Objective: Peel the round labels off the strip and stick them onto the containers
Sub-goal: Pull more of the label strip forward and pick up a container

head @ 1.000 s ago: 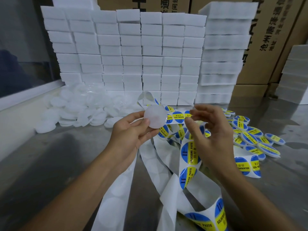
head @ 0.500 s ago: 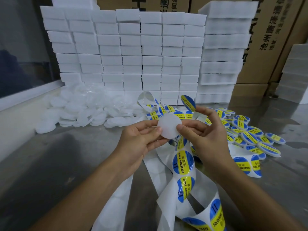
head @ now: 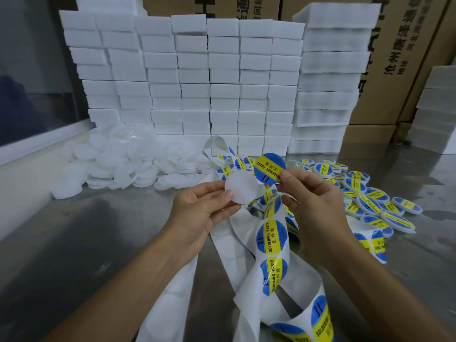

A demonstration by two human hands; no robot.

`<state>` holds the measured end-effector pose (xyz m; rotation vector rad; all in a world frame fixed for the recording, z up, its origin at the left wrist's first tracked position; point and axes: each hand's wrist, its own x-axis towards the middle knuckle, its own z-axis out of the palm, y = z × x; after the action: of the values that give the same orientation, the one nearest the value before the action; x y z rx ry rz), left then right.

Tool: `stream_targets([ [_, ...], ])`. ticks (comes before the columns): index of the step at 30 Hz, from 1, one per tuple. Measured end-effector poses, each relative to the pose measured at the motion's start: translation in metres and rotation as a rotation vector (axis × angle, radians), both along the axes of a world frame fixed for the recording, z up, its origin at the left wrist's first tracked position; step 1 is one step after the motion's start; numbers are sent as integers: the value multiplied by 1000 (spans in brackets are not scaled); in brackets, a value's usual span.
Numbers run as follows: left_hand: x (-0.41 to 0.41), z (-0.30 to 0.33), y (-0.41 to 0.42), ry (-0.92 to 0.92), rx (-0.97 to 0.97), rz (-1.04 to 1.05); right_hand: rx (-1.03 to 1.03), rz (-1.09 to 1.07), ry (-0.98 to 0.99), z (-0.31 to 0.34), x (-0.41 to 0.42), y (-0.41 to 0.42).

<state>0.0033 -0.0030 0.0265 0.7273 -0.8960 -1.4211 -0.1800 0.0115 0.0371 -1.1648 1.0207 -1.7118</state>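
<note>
above a steel tabletop (head: 74,243), the left hand (head: 197,213) holds a round white container (head: 240,187); the right hand (head: 311,201) pinches a peeled blue-and-yellow label (head: 267,169) just beside it, over the strip (head: 271,255).

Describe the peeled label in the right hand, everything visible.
The peeled label is a round glossy sticker, blue with a yellow band across it printed "SOLDERING PASTE" plus Chinese characters, and two dark bars on the blue part. It is off the strip, held up tilted, printed face to the camera. The right hand pinches its lower right edge. Its lower left edge sits beside or just overlapping the blank white container held in the left hand; contact is unclear.
</note>
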Motion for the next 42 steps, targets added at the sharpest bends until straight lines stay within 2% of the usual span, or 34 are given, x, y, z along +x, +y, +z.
stream_targets([
  [6,-2,2,1,-17,-18,7,-110,35,107,-1,7,6],
  [24,-4,5,5,-76,-52,-9,-104,56,164,-1,12,7],
  [35,-6,5,8,-167,-106,89,-105,33,228,-4,11,7],
  [42,-11,5,11,-357,-285,281,-187,-21,393,-6,12,8],
])
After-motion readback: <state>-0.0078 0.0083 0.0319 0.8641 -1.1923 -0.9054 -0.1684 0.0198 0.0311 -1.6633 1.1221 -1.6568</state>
